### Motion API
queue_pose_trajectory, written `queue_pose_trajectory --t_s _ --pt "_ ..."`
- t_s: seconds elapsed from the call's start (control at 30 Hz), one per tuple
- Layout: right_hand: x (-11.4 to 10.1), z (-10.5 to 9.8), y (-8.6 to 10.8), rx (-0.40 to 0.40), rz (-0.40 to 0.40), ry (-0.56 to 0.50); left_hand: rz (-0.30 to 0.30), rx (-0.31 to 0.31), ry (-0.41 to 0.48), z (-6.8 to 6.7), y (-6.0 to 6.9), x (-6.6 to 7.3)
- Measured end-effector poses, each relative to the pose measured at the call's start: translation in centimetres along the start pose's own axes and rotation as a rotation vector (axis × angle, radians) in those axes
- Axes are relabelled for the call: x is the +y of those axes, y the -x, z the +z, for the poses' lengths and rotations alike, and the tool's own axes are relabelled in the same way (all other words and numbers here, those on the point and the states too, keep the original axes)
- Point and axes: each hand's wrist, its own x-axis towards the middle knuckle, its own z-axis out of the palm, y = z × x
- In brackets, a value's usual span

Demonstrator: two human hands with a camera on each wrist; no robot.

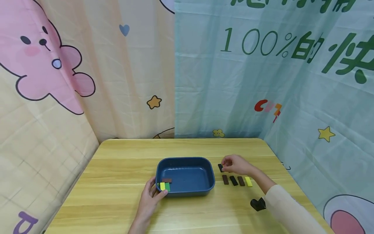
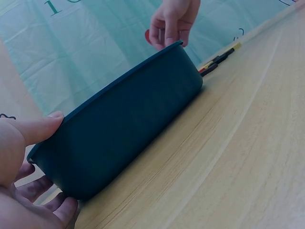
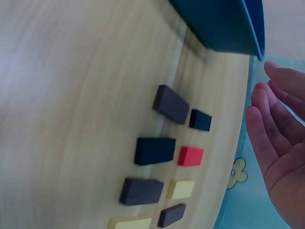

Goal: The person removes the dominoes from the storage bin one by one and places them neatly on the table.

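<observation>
**Eight blocks (image 3: 155, 150) beside one blue bin (image 1: 187, 177)**

Bin sits on the wood-grain table (image 1: 122, 169), about midway between its left and right edges. Left hand (image 1: 149, 200) grips the bin's near-left corner: thumb over the rim, fingers bent along the left end wall from outside. Inside, at that same corner: brown piece (image 1: 167, 180), yellow piece (image 1: 162, 186), green piece (image 1: 167, 188), close together.

Blocks lie in two rows between the bin's right wall and the table's right edge, slightly apart. Near row, from the bin outward: brown block (image 1: 225, 179), black block (image 1: 233, 180), second brown block (image 1: 241, 181), yellow block (image 1: 248, 181). Far row, same direction: far black block (image 3: 200, 120), red block (image 3: 191, 156), far yellow block (image 3: 181, 189), far brown block (image 3: 172, 215).

Right hand (image 1: 237, 164) hangs above the far row, hiding most of it in the head view. Fingers close together, loosely bent, thumb facing them across a small gap; fingertips clear of the blocks.

Pale sleeve (image 1: 292, 208) on the right forearm; dark object (image 1: 258, 204) beside it, kind unclear. Printed curtain (image 1: 204, 81) beyond the table's far edge.
</observation>
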Motion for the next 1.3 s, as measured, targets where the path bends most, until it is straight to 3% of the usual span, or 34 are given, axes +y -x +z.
queue_pose_trajectory --t_s 0.47,0.63,0.83,1.03,1.3 --pt "-5.6 1.2 -6.3 -0.181 -0.112 0.152 -0.016 0.010 -0.005 -0.2 -0.3 0.2" --pt "-7.4 2.2 -8.6 -0.242 -0.163 0.214 -0.001 0.010 0.006 -0.2 -0.2 0.2" --pt "-10.1 4.0 -11.2 -0.299 -0.223 0.251 -0.034 0.013 -0.001 -0.1 -0.2 0.1" --pt "-11.7 5.5 -12.9 -0.347 -0.254 0.271 -0.044 0.025 -0.003 0.0 -0.1 0.2" --pt "-12.0 7.0 -13.9 -0.390 -0.270 0.281 -0.058 0.018 -0.004 0.4 -0.2 0.3"
